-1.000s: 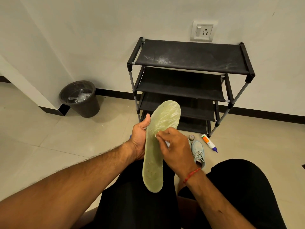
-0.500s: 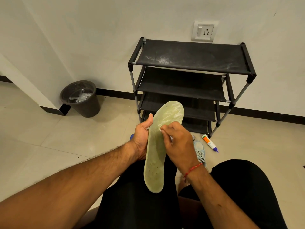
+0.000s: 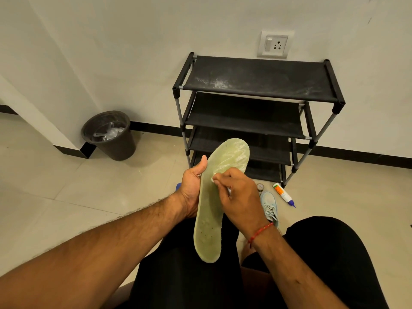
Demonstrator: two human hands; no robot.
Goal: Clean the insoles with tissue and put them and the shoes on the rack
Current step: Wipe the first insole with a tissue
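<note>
Green insole (image 3: pixel 214 210) upright, toe toward rack (image 3: pixel 256 79)

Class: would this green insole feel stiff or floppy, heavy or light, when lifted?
Probably light: the left hand holds the insole by one edge. Likely fairly self-supporting: thin, yet it stands unsagging while the right hand presses tissue on it.

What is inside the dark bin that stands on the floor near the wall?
Inside the bin lies crumpled clear plastic, perhaps a bag or wrappers. The bin's near wall covers whatever lies deeper, so the bottom cannot be seen.
</note>
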